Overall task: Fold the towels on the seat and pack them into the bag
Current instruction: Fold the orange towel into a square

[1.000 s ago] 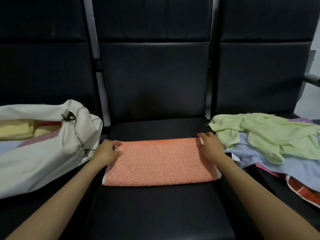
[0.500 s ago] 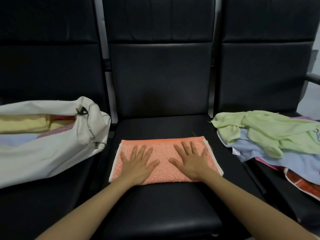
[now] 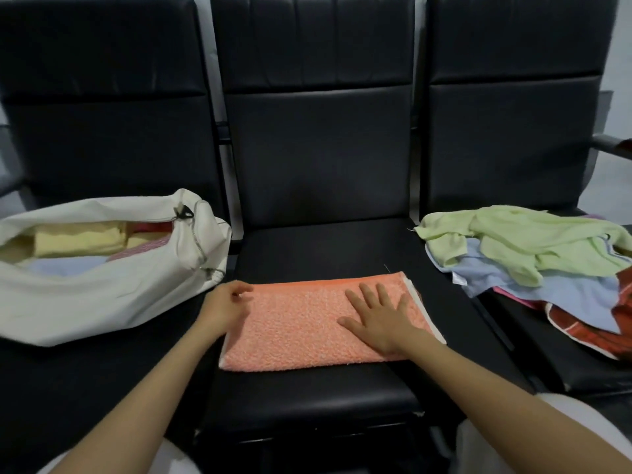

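Forearms are reaching in from the near edge across the front of the middle seat (image 3: 307, 395), one towards each end of the orange towel (image 3: 301, 323). That towel is lying folded flat on the seat cushion as a long rectangle. Its long axis is running left to right, tilted slightly so that the right end sits a little farther back, and a white hem is showing along the right short edge.

The right hand (image 3: 379, 316) is pressing palm-down on the right half of the towel, fingers straight and spread, pointing away from the person. The left hand (image 3: 224, 304) is sitting at the left short edge with its fingers curled in. It seems to be pinching the far left corner, though the hand is hiding the contact.

Half a second ago both hands were lying flat side by side near the towel's middle. Since then the left one has moved out to the edge and curled, and the right one has slid towards the right end. The towel is keeping its place and direction.

Farther back, the white bag (image 3: 102, 295) is lying open on the left seat with folded towels (image 3: 75, 239) inside, and a pile of loose towels (image 3: 533, 254) is lying on the right seat. Black backrests (image 3: 318, 148) are rising behind.
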Available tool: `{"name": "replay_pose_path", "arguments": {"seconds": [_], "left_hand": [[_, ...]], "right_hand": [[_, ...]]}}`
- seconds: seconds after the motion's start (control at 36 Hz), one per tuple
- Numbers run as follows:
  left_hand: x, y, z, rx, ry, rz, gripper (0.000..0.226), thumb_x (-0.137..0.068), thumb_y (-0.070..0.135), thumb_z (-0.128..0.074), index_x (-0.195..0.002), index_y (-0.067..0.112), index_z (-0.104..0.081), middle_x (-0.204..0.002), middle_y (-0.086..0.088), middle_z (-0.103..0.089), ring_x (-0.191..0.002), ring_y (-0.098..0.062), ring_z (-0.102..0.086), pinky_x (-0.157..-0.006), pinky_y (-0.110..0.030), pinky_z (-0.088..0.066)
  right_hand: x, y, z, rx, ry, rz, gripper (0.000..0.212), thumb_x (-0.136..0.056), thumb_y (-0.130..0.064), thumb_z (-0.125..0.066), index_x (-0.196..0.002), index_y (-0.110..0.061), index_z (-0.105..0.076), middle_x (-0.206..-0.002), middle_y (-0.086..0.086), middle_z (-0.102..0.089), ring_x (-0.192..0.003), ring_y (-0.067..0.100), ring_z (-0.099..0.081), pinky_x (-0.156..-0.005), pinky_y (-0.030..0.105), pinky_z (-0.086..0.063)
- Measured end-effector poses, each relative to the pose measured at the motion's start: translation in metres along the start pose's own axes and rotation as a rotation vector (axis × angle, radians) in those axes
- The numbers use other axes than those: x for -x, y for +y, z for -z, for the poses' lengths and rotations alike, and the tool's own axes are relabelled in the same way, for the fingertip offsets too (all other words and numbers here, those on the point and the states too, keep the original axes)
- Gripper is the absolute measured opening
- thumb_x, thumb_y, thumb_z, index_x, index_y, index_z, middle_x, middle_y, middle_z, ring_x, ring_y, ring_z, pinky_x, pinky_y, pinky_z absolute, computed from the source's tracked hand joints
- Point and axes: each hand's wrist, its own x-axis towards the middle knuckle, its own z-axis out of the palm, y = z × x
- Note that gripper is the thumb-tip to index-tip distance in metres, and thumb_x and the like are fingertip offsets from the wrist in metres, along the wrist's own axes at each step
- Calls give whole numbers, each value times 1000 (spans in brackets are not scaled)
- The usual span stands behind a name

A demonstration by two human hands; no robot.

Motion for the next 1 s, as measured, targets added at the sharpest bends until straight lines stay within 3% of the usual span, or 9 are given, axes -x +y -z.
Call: {"name": "replay_pose_path", "arguments": {"seconds": [0.11,0.19,0.25,0.36,0.53,0.61,0.78,0.86,1.0], "left_hand": [[0,-9,8,-201,-34,134,44,-80,23,-76,-116,1,-62,-114,-12,-64,-106,-26,-61,-87,-32,-45],[3,-9,4,-218,-109,222,36,-86,34,-70,-65,9,-54,-70,-4,-53,-76,-23,-54,-63,-31,-39],[0,-13,1,-146,-112,254,45,-84,32,-71,-54,13,-44,-65,-4,-50,-71,-21,-49,-61,-30,-33],[-2,-11,5,-2,-78,271,32,-82,23,-69,-61,12,-49,-73,-9,-55,-70,-21,-50,-63,-30,-34],[1,8,19,215,-85,97,21,-85,11,-68,-96,11,-50,-85,-8,-58,-74,-19,-56,-62,-29,-42],[7,24,27,460,-142,-46,37,-86,1,-67,-115,19,-53,-101,-14,-62,-86,-22,-63,-73,-31,-52],[17,67,22,619,-229,-169,25,-90,7,-62,-108,21,-71,-115,-9,-68,-105,-23,-61,-91,-35,-47],[20,87,8,703,-276,-160,28,-92,2,-57,-117,11,-67,-114,-16,-67,-93,-19,-61,-75,-24,-51],[27,110,-27,677,-374,-215,29,-93,4,-57,-120,12,-65,-86,1,-68,-65,-1,-60,-58,-14,-47]], "right_hand": [[0,2,-1,4,15,14,109,-54,-82,11,-153,-35,4,-161,0,13,-147,29,18,-110,66,9],[0,2,1,-1,14,23,108,-55,-82,11,-153,-35,3,-161,0,12,-147,29,17,-110,66,8],[-1,1,2,-3,7,22,102,-62,-82,7,-153,-35,3,-161,0,12,-147,29,16,-110,66,7],[-1,1,7,-44,35,61,74,-93,-67,-28,-154,-32,-6,-162,3,7,-148,27,12,-112,63,3],[5,-11,21,53,171,381,44,-92,-53,-48,-130,-32,-53,-134,-3,-45,-124,16,-33,-106,38,-32],[6,-29,15,34,106,403,46,-94,-54,-45,-134,-31,-49,-130,-2,-46,-116,15,-38,-102,37,-34],[6,-60,17,-117,-54,414,52,-98,-47,-42,-146,-28,-36,-148,2,-38,-134,23,-35,-110,40,-31],[6,-51,37,-391,-26,250,44,-100,-31,-46,-142,-18,-45,-142,3,-51,-125,19,-51,-103,31,-40],[-1,-2,55,-566,119,-151,28,-96,-16,-45,-117,-13,-63,-112,10,-66,-97,24,-65,-86,34,-53]]}}
